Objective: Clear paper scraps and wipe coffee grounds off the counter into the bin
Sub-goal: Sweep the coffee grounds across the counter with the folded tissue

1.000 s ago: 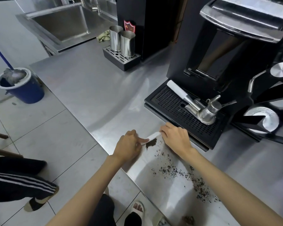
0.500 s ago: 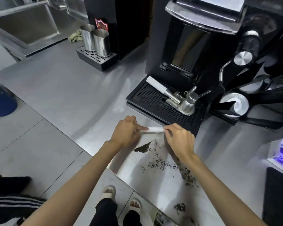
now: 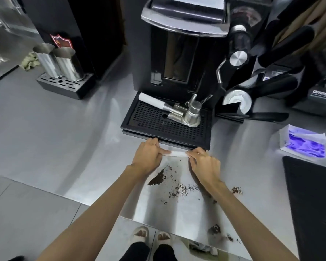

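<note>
Paper strip (image 3: pixel 178 153) now stretched flat between left hand (image 3: pixel 149 157) and right hand (image 3: pixel 205 166), both pinched shut on its ends, moved up against drip tray (image 3: pixel 166 127). Grounds (image 3: pixel 156 178) on bench (image 3: pixel 64 147), unswept; looks set to scrape.

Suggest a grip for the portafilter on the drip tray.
Grip the white handle of the portafilter from above. It lies flat on the drip tray, pointing up-left, clear of the machine; the basket end sits beside the small jug, leaving fingers little room.

Left hand (image 3: pixel 146 157) and right hand (image 3: pixel 205 165) each pinch-closed, arms extended.
</note>
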Demonstrator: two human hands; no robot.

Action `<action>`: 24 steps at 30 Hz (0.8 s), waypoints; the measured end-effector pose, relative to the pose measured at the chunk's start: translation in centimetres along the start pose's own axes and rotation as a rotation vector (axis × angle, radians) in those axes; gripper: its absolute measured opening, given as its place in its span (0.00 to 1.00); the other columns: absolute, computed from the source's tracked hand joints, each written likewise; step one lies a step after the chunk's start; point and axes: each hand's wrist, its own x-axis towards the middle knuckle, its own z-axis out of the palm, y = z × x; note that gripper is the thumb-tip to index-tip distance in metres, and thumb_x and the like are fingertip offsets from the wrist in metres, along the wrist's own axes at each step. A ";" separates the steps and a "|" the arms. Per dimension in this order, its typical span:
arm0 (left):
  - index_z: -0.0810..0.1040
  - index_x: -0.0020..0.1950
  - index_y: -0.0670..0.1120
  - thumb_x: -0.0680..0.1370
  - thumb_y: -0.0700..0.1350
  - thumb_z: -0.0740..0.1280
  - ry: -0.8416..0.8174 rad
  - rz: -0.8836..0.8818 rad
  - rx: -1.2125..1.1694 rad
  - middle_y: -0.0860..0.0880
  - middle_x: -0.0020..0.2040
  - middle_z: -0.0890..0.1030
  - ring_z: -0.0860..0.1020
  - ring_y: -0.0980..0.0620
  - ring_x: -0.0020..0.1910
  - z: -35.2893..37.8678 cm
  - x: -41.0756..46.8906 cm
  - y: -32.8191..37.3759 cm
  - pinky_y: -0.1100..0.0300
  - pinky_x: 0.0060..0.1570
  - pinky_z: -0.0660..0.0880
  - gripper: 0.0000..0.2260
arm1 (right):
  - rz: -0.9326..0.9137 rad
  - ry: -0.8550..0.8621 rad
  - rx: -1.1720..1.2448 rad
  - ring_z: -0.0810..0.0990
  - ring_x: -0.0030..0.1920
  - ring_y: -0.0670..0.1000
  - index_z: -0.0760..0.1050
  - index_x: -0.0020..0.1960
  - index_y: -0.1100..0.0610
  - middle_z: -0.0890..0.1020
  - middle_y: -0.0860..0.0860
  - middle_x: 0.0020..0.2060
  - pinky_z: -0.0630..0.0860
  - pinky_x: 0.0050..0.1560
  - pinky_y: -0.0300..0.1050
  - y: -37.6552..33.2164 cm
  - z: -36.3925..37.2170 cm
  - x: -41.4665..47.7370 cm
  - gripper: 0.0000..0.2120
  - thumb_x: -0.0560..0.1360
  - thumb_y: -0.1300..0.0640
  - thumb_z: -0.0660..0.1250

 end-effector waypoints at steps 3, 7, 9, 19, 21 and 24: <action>0.77 0.62 0.57 0.79 0.41 0.59 -0.032 0.039 -0.010 0.50 0.43 0.70 0.72 0.50 0.51 0.0 0.1 -0.5 0.59 0.53 0.68 0.16 | 0.027 -0.034 -0.025 0.83 0.41 0.54 0.79 0.56 0.46 0.81 0.45 0.51 0.73 0.37 0.41 -0.4 0.1 -0.1 0.12 0.78 0.55 0.59; 0.76 0.63 0.58 0.78 0.44 0.60 -0.118 0.137 0.007 0.48 0.47 0.75 0.72 0.49 0.52 0.0 -1.2 -1.1 0.57 0.54 0.68 0.16 | 0.027 -0.008 0.001 0.83 0.37 0.53 0.82 0.51 0.48 0.82 0.46 0.48 0.73 0.34 0.40 -0.8 -0.4 -1.8 0.11 0.76 0.57 0.63; 0.76 0.62 0.60 0.79 0.45 0.60 -0.166 0.172 0.020 0.48 0.48 0.75 0.72 0.50 0.52 0.0 -2.2 -1.3 0.57 0.55 0.68 0.15 | 0.004 0.009 0.032 0.81 0.30 0.50 0.83 0.48 0.49 0.83 0.45 0.43 0.74 0.29 0.38 -1.2 -0.6 -3.8 0.08 0.74 0.57 0.67; 0.77 0.62 0.58 0.78 0.43 0.61 -0.121 0.194 -0.021 0.52 0.42 0.70 0.72 0.50 0.52 -1.1 -1.5 -1.6 0.59 0.53 0.68 0.16 | 0.084 0.036 0.048 0.82 0.33 0.49 0.82 0.49 0.46 0.82 0.43 0.44 0.72 0.33 0.37 -1.7 -1.9 -3.0 0.07 0.74 0.54 0.67; 0.78 0.61 0.56 0.78 0.41 0.61 -0.109 0.151 -0.053 0.50 0.42 0.71 0.73 0.49 0.53 -0.8 -0.7 -1.5 0.58 0.53 0.70 0.16 | 0.114 -0.024 0.038 0.83 0.41 0.51 0.80 0.53 0.46 0.81 0.44 0.49 0.75 0.40 0.42 -1.7 -1.5 -1.4 0.10 0.76 0.54 0.62; 0.79 0.60 0.54 0.77 0.39 0.61 -0.083 0.123 -0.101 0.49 0.41 0.71 0.73 0.48 0.51 -0.3 -0.3 -1.7 0.57 0.51 0.72 0.16 | 0.134 -0.068 0.025 0.82 0.44 0.52 0.79 0.55 0.46 0.80 0.45 0.53 0.75 0.43 0.43 -1.7 -0.5 -0.4 0.12 0.77 0.55 0.59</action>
